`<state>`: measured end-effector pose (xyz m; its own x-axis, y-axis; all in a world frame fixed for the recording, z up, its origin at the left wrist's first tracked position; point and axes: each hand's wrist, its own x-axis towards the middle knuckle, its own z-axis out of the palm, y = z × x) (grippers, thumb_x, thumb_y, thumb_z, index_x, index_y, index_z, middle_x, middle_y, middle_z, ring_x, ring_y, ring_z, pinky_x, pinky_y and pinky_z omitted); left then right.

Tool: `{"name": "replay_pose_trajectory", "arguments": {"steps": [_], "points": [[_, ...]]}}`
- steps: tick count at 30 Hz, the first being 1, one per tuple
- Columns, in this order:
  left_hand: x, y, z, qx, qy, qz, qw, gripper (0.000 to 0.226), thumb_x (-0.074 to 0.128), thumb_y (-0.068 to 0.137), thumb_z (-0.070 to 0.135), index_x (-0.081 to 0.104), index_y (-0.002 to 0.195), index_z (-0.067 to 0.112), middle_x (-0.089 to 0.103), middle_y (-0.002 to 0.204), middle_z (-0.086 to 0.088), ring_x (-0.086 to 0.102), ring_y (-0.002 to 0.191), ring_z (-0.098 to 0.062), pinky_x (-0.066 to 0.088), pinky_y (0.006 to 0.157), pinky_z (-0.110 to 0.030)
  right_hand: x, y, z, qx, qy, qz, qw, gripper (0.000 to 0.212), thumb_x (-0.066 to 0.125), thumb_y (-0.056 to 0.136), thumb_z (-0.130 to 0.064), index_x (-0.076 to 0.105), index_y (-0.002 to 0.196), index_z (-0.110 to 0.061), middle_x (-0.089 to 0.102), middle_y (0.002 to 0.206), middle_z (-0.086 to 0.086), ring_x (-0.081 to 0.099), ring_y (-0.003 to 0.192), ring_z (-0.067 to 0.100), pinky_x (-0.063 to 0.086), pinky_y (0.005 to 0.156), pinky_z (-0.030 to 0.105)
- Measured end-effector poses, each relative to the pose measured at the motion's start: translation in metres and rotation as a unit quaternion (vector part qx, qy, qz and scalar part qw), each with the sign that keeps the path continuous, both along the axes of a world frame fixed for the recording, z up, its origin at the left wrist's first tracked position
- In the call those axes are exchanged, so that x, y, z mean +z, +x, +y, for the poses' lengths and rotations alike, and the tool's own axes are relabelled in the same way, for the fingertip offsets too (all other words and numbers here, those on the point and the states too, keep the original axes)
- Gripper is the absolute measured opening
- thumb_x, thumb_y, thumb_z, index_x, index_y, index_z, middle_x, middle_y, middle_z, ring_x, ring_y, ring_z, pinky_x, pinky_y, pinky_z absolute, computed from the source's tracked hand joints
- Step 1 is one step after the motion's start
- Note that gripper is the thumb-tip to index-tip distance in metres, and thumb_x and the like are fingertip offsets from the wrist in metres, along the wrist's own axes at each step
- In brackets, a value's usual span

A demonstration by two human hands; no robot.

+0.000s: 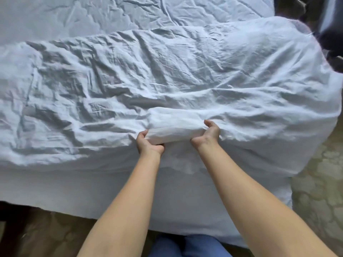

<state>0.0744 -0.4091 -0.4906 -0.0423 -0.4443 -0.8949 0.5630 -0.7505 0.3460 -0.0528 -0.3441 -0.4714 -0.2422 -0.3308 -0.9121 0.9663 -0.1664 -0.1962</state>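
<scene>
Head view: white duvet [167, 76] lies crumpled across the middle of the frame, reaching from the left edge to the right. It sits on top of a bed sheet [74, 13] that shows in the upper left. Its near edge is gathered into a thick roll [174, 129] just below centre. Left hand [149, 144] grips the left end of that roll, and right hand [208, 134] grips the right end. Both are closed on the cloth, near each other.

The duvet looks soft, bulky and limp, and probably light for its size. It will likely sag and drag wherever it is not supported, though the cotton seems unlikely to slip. A wider hold along the near edge, or at the corners, would probably control it better than this bunched middle. Blue trousers [185, 245] show at the bottom centre, and patterned floor [319, 191] at the lower right.
</scene>
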Motion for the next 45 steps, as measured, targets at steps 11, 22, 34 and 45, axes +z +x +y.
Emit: {"name": "replay_pose_trajectory", "arguments": {"steps": [11,22,34,45], "points": [[0.082,-0.027,-0.039,-0.022,-0.119,0.119,0.985,0.036,0.041,0.058,0.005,0.059,0.089,0.002,0.063,0.090,-0.016,0.060,0.082,-0.035,0.042,0.099,-0.045,0.061,-0.039,-0.013,-0.020,-0.202,0.016,0.979,0.031,0.050,0.085,-0.021,0.062,0.111,-0.009,0.070,0.103,0.019,0.060,0.103,0.036,0.045,0.087,0.048],[-0.083,0.063,0.024,-0.015,-0.015,0.042,0.999,0.019,0.045,0.091,0.011,0.063,0.087,0.013,0.072,0.068,-0.008,0.059,0.092,-0.029,0.033,0.109,-0.049,-0.086,0.023,0.085,-0.037,-0.045,-0.030,0.998,0.063,0.061,0.054,-0.002,0.062,0.117,-0.008,0.068,0.105,0.013,0.063,0.097,0.030,0.048,0.096,0.038],[-0.049,0.060,-0.004,-0.088,-0.117,0.162,0.976,0.033,0.066,0.059,0.010,0.074,0.091,0.008,0.074,0.090,-0.013,0.070,0.084,-0.032,0.049,0.089,-0.051,-0.032,-0.041,0.056,-0.038,-0.188,0.112,0.975,0.022,0.066,0.058,-0.011,0.077,0.076,-0.005,0.074,0.084,0.013,0.072,0.073,0.028,0.057,0.068,0.043],[-0.059,0.042,0.031,-0.101,0.074,0.022,0.992,0.017,0.058,0.094,0.019,0.057,0.080,0.009,0.063,0.080,-0.010,0.057,0.071,-0.023,0.046,0.091,-0.039,-0.046,-0.011,0.102,-0.018,0.059,0.050,0.997,0.023,0.049,0.095,-0.016,0.051,0.072,-0.012,0.060,0.072,0.003,0.056,0.071,0.017,0.048,0.069,0.027]]}}
